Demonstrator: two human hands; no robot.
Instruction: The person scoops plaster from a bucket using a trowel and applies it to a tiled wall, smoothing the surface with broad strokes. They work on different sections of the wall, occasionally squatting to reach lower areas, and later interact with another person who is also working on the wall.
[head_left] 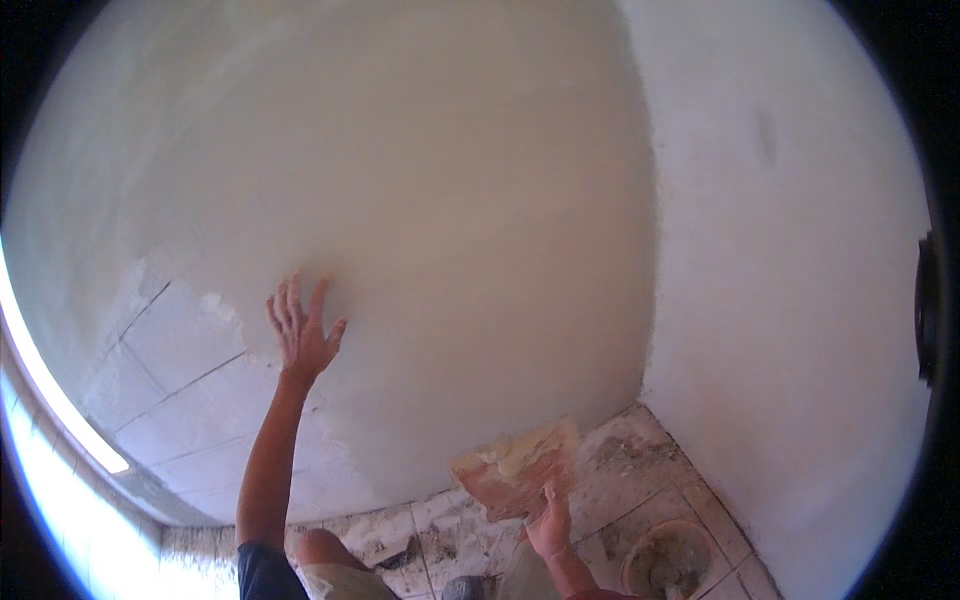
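My left hand (305, 335) reaches up to the plastered wall (460, 230) in front of me, fingers spread and stretched out. Its fingertips are at or very near the smooth beige coat; the view does not settle whether they touch. Lower down on the right, my right hand (548, 525) grips a plasterer's hawk (515, 470) by its near side. This flat, roughly square board carries smears and a lump of pale wet plaster. How the fingers wrap round under the board is partly hidden.
Bare panels with dark joints (190, 370) show at the wall's lower left. A whiter wall (780, 250) meets it at the right corner. On the dirty tiled floor (635, 510) stands a round bucket (668, 560) with residue inside. A bright strip (55, 370) lines the far left.
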